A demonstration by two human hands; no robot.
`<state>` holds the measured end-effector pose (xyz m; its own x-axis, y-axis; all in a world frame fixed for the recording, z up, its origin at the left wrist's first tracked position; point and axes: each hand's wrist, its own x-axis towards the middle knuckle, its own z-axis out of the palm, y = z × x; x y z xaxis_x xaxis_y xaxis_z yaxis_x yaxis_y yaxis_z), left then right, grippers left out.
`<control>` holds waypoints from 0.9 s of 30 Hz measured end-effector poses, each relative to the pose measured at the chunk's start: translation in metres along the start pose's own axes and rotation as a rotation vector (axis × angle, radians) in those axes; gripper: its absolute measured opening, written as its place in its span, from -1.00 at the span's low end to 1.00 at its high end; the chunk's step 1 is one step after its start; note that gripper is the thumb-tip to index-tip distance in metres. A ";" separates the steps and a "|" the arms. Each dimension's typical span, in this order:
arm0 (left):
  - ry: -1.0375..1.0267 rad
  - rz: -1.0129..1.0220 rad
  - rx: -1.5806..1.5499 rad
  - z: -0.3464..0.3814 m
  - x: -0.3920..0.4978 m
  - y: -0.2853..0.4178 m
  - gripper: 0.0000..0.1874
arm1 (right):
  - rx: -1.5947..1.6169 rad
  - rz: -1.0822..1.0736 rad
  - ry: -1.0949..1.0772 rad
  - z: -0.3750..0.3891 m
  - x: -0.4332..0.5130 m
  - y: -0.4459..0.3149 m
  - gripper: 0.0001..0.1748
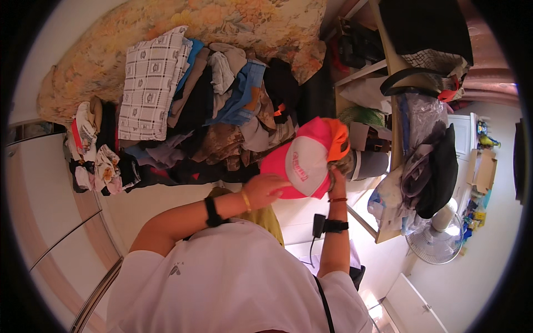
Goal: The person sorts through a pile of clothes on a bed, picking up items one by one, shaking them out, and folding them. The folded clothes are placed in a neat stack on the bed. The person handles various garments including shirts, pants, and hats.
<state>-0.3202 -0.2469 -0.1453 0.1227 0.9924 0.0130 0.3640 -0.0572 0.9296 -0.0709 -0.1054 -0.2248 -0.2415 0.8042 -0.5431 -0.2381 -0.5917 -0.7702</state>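
Note:
A pink cap with a white front panel is held up in front of my body. An orange cap is bunched against its back, and a brownish patterned piece shows beside them. My right hand grips this bundle at its right side, with its fingers partly hidden behind the caps. Over the near edge of the pink brim lies my left hand, slightly blurred, fingers apart. Whether it touches the brim is hard to tell.
Clothes are heaped ahead, with a folded checked cloth on top and a floral cover behind. A wooden shelf unit stands close on the right, hung with bags and garments. Beyond it is a fan; sliding doors stand left.

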 end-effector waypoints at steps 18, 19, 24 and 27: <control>0.836 -0.453 1.100 -0.229 -0.123 -0.003 -0.21 | -1.095 -0.877 0.072 0.116 0.141 -0.015 -0.54; 0.825 -0.481 1.137 -0.236 -0.124 -0.010 -0.15 | -1.088 -0.926 -0.044 0.133 0.130 -0.007 -0.60; 0.551 -0.718 0.738 -0.255 -0.122 -0.065 0.09 | -1.011 -0.919 -0.350 0.210 0.132 0.024 -0.65; 0.471 -0.712 0.771 -0.271 -0.127 -0.076 0.08 | -1.048 -0.688 -0.066 0.234 0.176 0.041 -0.23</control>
<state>-0.6139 -0.3387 -0.1181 -0.6355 0.7597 -0.1378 0.7003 0.6424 0.3113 -0.3436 -0.0013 -0.2734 -0.4185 0.9054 0.0709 0.5203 0.3030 -0.7984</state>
